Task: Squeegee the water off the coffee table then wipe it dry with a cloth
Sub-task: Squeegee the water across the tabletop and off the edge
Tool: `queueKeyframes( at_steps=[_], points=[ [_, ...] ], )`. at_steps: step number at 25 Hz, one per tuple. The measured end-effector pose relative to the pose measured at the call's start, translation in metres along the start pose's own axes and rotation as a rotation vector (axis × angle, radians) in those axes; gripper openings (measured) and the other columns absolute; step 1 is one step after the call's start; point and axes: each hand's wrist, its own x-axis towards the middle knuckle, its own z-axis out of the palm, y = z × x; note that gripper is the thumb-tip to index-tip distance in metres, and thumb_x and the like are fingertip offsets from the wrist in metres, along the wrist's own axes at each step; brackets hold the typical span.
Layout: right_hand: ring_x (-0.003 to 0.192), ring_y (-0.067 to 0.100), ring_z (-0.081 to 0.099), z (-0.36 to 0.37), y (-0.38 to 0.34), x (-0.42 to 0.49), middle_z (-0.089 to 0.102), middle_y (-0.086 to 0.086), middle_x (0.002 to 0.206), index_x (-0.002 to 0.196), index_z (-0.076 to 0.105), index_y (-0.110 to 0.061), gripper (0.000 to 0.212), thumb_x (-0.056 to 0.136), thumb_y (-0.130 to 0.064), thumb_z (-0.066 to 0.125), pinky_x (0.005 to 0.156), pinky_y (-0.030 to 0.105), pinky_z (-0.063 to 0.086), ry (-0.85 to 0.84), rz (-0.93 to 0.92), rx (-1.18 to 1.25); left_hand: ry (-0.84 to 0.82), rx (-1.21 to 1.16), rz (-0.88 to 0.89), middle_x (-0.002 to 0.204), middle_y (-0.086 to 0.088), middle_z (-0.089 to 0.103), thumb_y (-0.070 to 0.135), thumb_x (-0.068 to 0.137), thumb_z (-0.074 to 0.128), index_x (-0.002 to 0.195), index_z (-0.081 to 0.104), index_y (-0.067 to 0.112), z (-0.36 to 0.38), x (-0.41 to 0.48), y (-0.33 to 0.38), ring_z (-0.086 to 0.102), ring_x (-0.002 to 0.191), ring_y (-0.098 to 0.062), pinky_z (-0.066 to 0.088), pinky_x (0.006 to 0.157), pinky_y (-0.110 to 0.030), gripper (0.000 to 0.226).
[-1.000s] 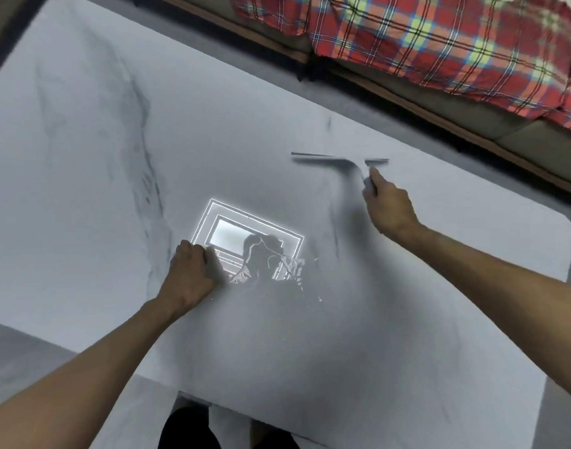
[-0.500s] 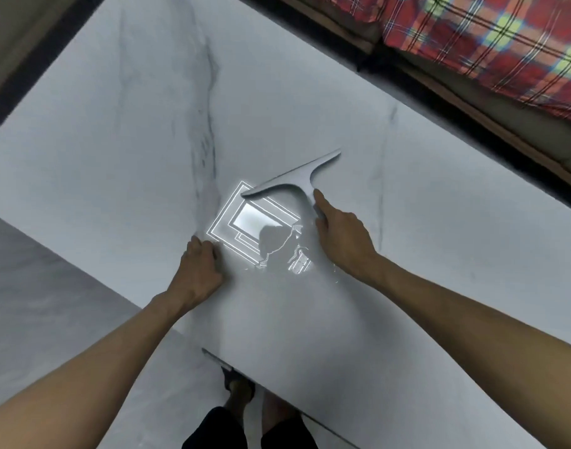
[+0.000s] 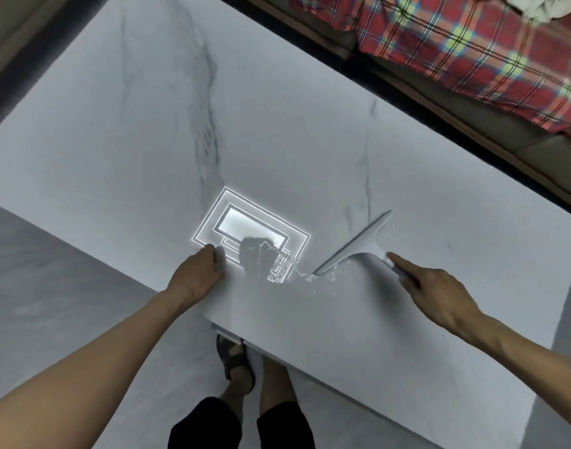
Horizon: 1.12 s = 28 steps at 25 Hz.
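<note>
A white marble-look coffee table (image 3: pixel 294 131) fills most of the view. My right hand (image 3: pixel 436 288) grips the handle of a light grey squeegee (image 3: pixel 355 244), index finger stretched along it. The blade lies slanted on the tabletop near the front edge, with a small pool of water (image 3: pixel 313 275) gathered at its lower left end. My left hand (image 3: pixel 196 273) rests on the table's front edge with fingers curled, holding nothing. No cloth is in view.
A sofa with a red plaid blanket (image 3: pixel 472 47) runs along the table's far side. A ceiling light's reflection (image 3: pixel 245 225) shines on the tabletop. My legs and a sandalled foot (image 3: pixel 235 361) stand on the grey floor below the front edge.
My right hand has drawn the squeegee from the table's far part toward the front edge, swinging the blade to a slant, and water has collected at its end. My left hand stayed put.
</note>
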Motion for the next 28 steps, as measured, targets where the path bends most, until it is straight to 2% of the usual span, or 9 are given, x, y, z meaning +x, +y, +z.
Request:
queueKeyframes(
  at_steps=[3, 7, 10, 13, 15, 18, 24, 26, 28],
  points=[
    [0.082, 0.019, 0.063, -0.004, -0.023, -0.018, 0.070, -0.014, 0.096, 0.141, 0.029, -0.057, 0.044, 0.097, -0.059, 0.027, 0.066, 0.030, 0.044, 0.048, -0.042, 0.037, 0.109, -0.018, -0.019, 0.073, -0.011, 0.061, 0.028, 0.096, 0.039, 0.087, 0.050, 0.007, -0.011, -0.012, -0.015, 0.056, 0.069, -0.033, 0.041, 0.059, -0.036, 0.026],
    [0.090, 0.025, 0.067, 0.021, -0.093, -0.017, 0.068, -0.010, 0.114, 0.149, 0.024, -0.040, 0.052, 0.099, -0.054, 0.026, 0.067, 0.034, 0.049, 0.000, -0.494, -0.170, 0.257, -0.085, -0.083, 0.069, -0.006, 0.060, 0.037, 0.098, 0.038, 0.076, 0.054, 0.012, -0.019, -0.016, -0.053, 0.054, 0.066, -0.027, 0.035, 0.055, -0.034, 0.037],
    [0.081, 0.030, 0.065, 0.068, -0.172, 0.002, 0.066, -0.001, 0.105, 0.146, 0.035, -0.031, 0.047, 0.102, -0.046, 0.030, 0.058, 0.031, 0.040, -0.128, -0.844, -0.301, 0.320, -0.085, -0.156, 0.078, -0.006, 0.060, 0.031, 0.099, 0.033, 0.080, 0.060, 0.009, -0.018, -0.013, -0.092, 0.052, 0.072, -0.026, 0.037, 0.063, -0.035, 0.040],
    [0.077, 0.031, 0.063, 0.109, -0.238, 0.019, 0.063, 0.004, 0.103, 0.150, 0.028, -0.029, 0.047, 0.105, -0.037, 0.031, 0.057, 0.031, 0.034, -0.215, -0.988, -0.423, 0.360, -0.114, -0.158, 0.075, -0.009, 0.059, 0.020, 0.093, 0.038, 0.073, 0.058, 0.003, -0.014, -0.012, -0.116, 0.051, 0.068, -0.025, 0.036, 0.056, -0.033, 0.033],
    [0.078, 0.032, 0.061, 0.120, -0.257, 0.034, 0.062, 0.005, 0.105, 0.152, 0.023, -0.031, 0.047, 0.105, -0.035, 0.031, 0.060, 0.032, 0.034, -0.185, -0.992, -0.441, 0.370, -0.158, -0.163, 0.067, -0.004, 0.056, 0.020, 0.086, 0.041, 0.069, 0.052, 0.008, -0.009, -0.013, -0.121, 0.051, 0.061, -0.021, 0.033, 0.048, -0.031, 0.024],
    [0.085, 0.030, 0.061, 0.117, -0.244, 0.047, 0.061, 0.005, 0.105, 0.151, 0.022, -0.036, 0.047, 0.105, -0.040, 0.026, 0.068, 0.031, 0.035, -0.144, -0.907, -0.371, 0.287, -0.221, -0.116, 0.070, 0.007, 0.052, 0.020, 0.080, 0.045, 0.072, 0.039, 0.026, 0.003, -0.018, -0.113, 0.048, 0.061, -0.012, 0.031, 0.049, -0.029, 0.012],
    [0.090, 0.027, 0.062, 0.101, -0.139, 0.027, 0.062, -0.002, 0.098, 0.147, 0.028, -0.045, 0.045, 0.102, -0.046, 0.028, 0.067, 0.031, 0.038, -0.103, -0.538, -0.128, 0.057, -0.083, 0.145, 0.093, 0.001, 0.043, -0.001, 0.068, 0.052, 0.075, 0.033, 0.028, 0.032, -0.023, -0.064, 0.049, 0.081, -0.020, 0.028, 0.056, -0.023, 0.036],
    [0.087, 0.024, 0.062, 0.096, -0.095, 0.007, 0.059, -0.006, 0.092, 0.147, 0.028, -0.046, 0.045, 0.102, -0.045, 0.029, 0.066, 0.031, 0.041, -0.084, -0.428, -0.090, -0.003, -0.015, 0.145, 0.105, -0.006, 0.044, -0.001, 0.070, 0.053, 0.082, 0.039, 0.020, 0.043, -0.024, -0.044, 0.052, 0.095, -0.028, 0.037, 0.065, -0.028, 0.028],
    [0.088, 0.022, 0.062, 0.093, -0.054, -0.013, 0.062, -0.007, 0.095, 0.147, 0.028, -0.046, 0.045, 0.102, -0.043, 0.031, 0.071, 0.033, 0.047, -0.075, -0.324, -0.054, -0.109, 0.080, 0.092, 0.134, -0.019, 0.038, 0.001, 0.076, 0.051, 0.098, 0.046, 0.010, 0.053, -0.023, -0.030, 0.044, 0.122, -0.038, 0.044, 0.090, -0.038, 0.025]
  ],
)
